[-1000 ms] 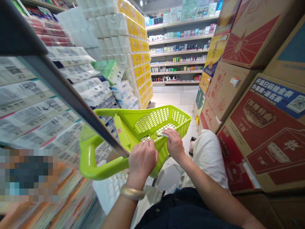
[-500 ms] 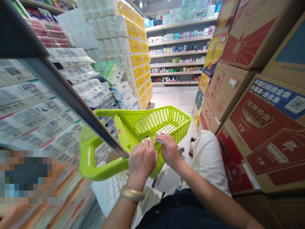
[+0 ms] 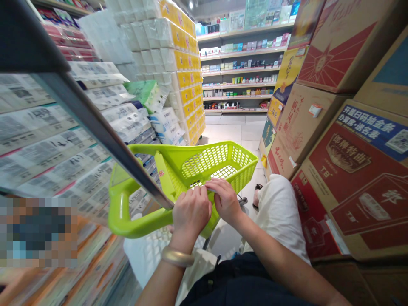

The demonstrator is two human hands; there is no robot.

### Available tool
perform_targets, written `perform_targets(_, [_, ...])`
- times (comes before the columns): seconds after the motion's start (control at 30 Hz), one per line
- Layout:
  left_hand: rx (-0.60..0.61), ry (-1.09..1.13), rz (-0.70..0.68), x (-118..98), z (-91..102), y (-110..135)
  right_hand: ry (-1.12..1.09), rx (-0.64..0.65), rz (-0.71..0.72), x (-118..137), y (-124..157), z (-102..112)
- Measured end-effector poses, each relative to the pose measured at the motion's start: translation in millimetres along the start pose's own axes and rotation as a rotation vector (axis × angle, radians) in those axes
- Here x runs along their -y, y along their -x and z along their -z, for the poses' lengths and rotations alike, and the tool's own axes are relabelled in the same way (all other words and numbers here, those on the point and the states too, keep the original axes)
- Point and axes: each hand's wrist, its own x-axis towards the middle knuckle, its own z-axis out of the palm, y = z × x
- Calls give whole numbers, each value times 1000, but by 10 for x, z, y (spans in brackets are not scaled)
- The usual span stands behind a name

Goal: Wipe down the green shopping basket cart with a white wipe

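A lime-green plastic shopping cart [image 3: 140,223] stands in front of me, its basket pointing forward and slightly right. My left hand [image 3: 193,208] is a fist wrapped over the near side rail of the cart, with a gold bangle on the wrist. Just ahead of it, my right hand [image 3: 225,199] has its fingers curled over the same rail, close to the left knuckles. A grey metal pole [image 3: 111,140] slants from a dark part at upper left down to my left fist. Whether that fist also grips the pole, I cannot tell.
Stacked cartons [image 3: 353,170] line the right side. Packs of tissue paper [image 3: 60,140] and toilet rolls [image 3: 153,63] are piled on the left. Shelves [image 3: 242,53] of small goods stand at the far end of the tiled aisle [image 3: 242,127]. A white trouser leg [image 3: 277,212] is beside the cart.
The view has shifted slightly, so the cart sits a little further right. My right fingers have flattened a bit and edged toward my left hand. Both hands stay on the cart.
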Motion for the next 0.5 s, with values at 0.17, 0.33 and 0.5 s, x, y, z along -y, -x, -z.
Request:
perform_targets(0.17, [13, -14, 7, -2, 16, 0, 84, -88, -103, -166, -21, 45])
perform_targets(0.33, [0, -49, -2, -5, 18, -4, 34, -7, -12, -46, 2, 37])
perform_targets(0.5, [-4, -62, -9, -6, 26, -1, 65, -32, -32, -164, -23, 78])
